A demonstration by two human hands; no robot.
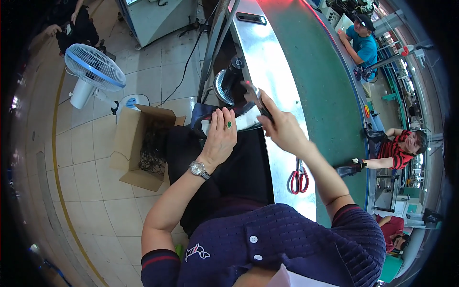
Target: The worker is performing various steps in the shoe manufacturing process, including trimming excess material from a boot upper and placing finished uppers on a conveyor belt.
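Across my lap lies a dark, shoe-like piece with a white surface (248,119), partly covered by my hands. My left hand (221,137) presses over it with the fingers together and holds it; the thumb is not clearly seen. My right hand (285,130) is closed round the dark handle of a hammer-like metal tool (253,95), whose broad head is raised just above the piece, right of my left fingers. The tool's exact kind is hard to make out.
Red-handled scissors (299,180) and a phone (251,18) lie on the metal ledge beside the green conveyor belt (318,71). A dark cylinder (234,71) stands by a round metal part. Left are an open carton (130,143) and a fan (94,68). Several people sit across the belt.
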